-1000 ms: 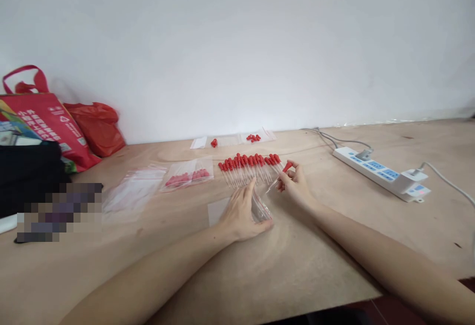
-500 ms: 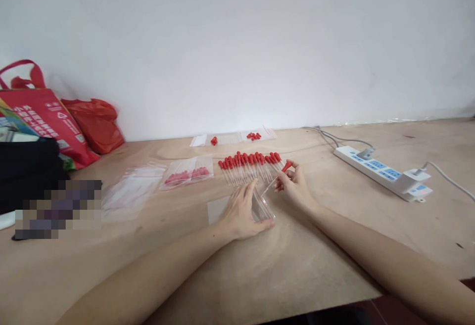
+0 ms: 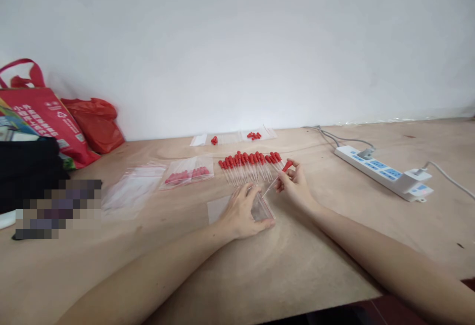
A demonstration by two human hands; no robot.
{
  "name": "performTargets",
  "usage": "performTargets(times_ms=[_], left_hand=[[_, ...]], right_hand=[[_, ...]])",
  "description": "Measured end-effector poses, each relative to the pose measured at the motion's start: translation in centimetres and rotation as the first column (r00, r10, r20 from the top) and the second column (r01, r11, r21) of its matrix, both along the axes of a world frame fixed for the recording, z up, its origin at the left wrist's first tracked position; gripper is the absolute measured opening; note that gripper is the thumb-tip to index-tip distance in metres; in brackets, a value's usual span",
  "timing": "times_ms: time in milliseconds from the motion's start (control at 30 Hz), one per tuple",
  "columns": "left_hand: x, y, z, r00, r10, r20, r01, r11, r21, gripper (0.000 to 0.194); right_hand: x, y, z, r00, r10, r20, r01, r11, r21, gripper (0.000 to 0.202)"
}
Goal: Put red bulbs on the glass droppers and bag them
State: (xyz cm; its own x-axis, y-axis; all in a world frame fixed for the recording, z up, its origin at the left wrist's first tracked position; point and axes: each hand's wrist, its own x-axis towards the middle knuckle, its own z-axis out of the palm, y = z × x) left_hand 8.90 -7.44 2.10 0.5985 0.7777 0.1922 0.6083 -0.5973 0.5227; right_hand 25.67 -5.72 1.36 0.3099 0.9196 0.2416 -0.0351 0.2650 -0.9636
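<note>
My left hand (image 3: 243, 213) rests on a clear zip bag (image 3: 262, 209), thumb at the near end of its red-lined mouth and fingers bent at the far end. Between the fingers and thumb of my right hand (image 3: 294, 186) is a dropper (image 3: 287, 165) with a red rubber bulb and thin glass tube. Its tip points down-left and reaches the bag's mouth; whether it is inside I cannot tell. Just beyond both hands lies a row of several similar droppers (image 3: 252, 164), bulbs away from me.
Left of the row lie a bag of red bulbs (image 3: 189, 174) and flat zip bags (image 3: 135, 186). Loose red bulbs (image 3: 254, 136) sit on plastic near the wall. A power strip (image 3: 380, 171) with cables is at right; red bags (image 3: 98, 124) and dark cloth (image 3: 31, 171) are at left.
The fingers of my left hand have bent more at the far end of the bag's mouth. My right hand, with the dropper, has hardly moved.
</note>
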Motion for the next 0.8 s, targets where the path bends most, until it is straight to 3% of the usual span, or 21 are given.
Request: performTargets(times_ms=[233, 600, 800], left_hand=[[0.02, 0.05, -0.02, 0.998, -0.017, 0.062, 0.017, 1.000, 0.006, 0.071], [0.08, -0.06, 0.14, 0.999, -0.010, 0.044, 0.009, 1.000, 0.007, 0.072], [0.07, 0.01, 0.10, 0.999, -0.006, 0.042, 0.006, 1.000, 0.008, 0.072]], right_hand=[[0.45, 0.38, -0.34, 0.995, -0.064, 0.075, 0.063, 0.998, 0.022, 0.048], [0.16, 0.32, -0.53, 0.996, -0.022, 0.087, 0.021, 1.000, 0.007, 0.041], [0.00, 0.36, -0.67, 1.000, 0.019, 0.015, -0.019, 1.000, -0.025, 0.045]])
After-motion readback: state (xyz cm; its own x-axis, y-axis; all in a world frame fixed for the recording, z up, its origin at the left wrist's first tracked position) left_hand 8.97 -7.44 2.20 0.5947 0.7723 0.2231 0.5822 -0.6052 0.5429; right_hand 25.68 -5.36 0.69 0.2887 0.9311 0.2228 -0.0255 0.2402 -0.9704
